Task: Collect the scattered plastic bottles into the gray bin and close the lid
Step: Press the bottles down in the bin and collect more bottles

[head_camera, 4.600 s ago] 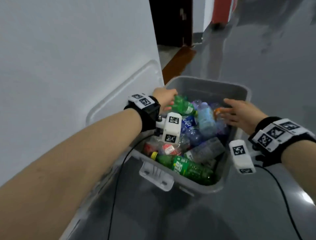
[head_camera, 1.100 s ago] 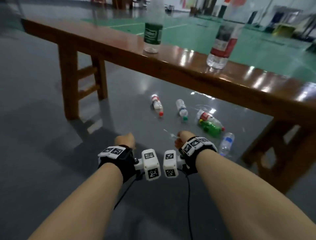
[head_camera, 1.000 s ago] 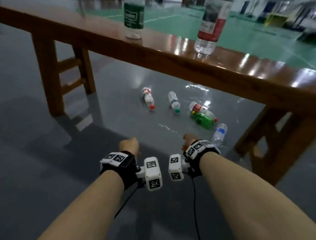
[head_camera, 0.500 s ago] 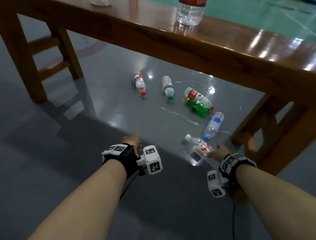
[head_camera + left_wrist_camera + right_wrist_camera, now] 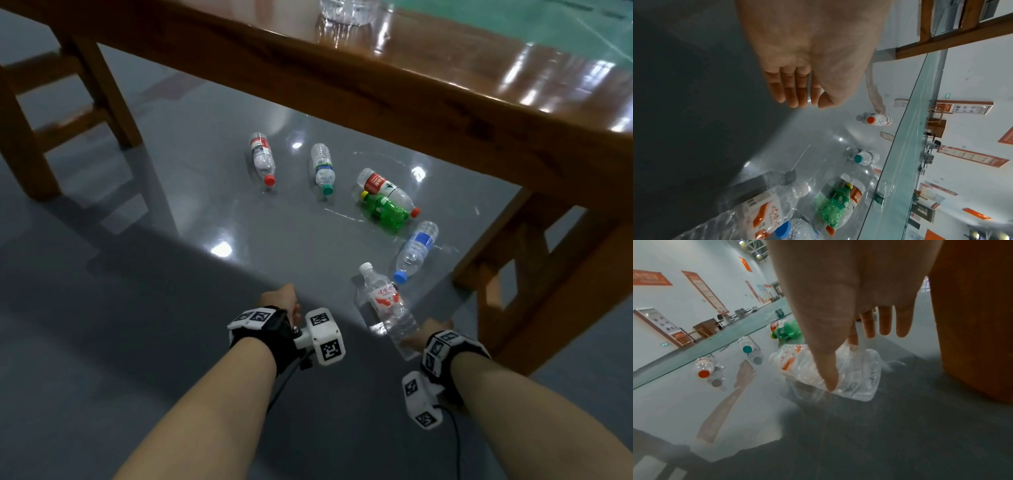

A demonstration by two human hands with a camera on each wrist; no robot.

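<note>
Several plastic bottles lie on the grey floor under a wooden table. Nearest is a clear bottle (image 5: 385, 305) with a white cap and an orange-red label. My right hand (image 5: 433, 329) is at its base end. In the right wrist view the thumb (image 5: 829, 379) lies on the clear bottle (image 5: 857, 374) and the forefinger goes down behind it, pinching it; the other fingers are straight. My left hand (image 5: 279, 299) hangs empty, with its fingers (image 5: 793, 97) loosely straight. Farther off lie a blue-label bottle (image 5: 416, 248), a green bottle (image 5: 387, 210), a red-label bottle (image 5: 387, 188), a green-capped bottle (image 5: 322, 166) and a red-capped bottle (image 5: 262, 159). The gray bin is out of view.
The wooden table (image 5: 411, 85) overhangs the bottles. Its right leg frame (image 5: 548, 274) stands close beside my right hand, and fills the right of the right wrist view as the leg (image 5: 972, 321). The left legs (image 5: 20, 137) are far off. A bottle's base (image 5: 346, 10) stands on the tabletop.
My view turned from the full bin to the floor bottles and came closer. My right hand reached right to the white-capped bottle and took hold of its base. The left hand stayed hanging.
</note>
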